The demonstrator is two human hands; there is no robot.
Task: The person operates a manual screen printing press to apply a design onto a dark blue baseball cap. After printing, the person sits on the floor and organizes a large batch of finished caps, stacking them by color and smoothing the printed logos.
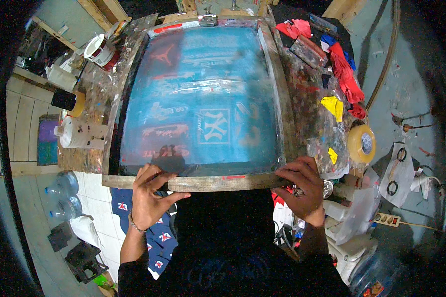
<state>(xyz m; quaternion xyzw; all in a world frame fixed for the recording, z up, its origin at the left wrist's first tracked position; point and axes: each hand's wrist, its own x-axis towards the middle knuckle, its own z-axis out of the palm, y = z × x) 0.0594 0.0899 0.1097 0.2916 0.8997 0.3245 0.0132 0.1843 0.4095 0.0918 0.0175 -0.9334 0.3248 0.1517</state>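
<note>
A large screen-printing frame (pixel 208 184) with a wooden border lies in front of me on a paint-stained bench. Its blue mesh (pixel 208 106) bears several pale stencil designs and a few reddish patches. With thumb below and fingers on top, my left hand (pixel 151 195) grips the near rail toward its left end. At the right end of that rail, my right hand (pixel 302 190) grips the near corner in much the same way. A metal hinge clamp (pixel 208 20) sits at the middle of the frame's far rail.
Left of the frame stand a white paint bucket (pixel 100 51), a plastic bottle (pixel 82 132) and a dark-capped jar (pixel 68 100). To the right lie red cloth (pixel 344 74), yellow scraps (pixel 333 107) and a roll of clear tape (pixel 362 143). Dark printed fabric (pixel 158 237) shows below the bench.
</note>
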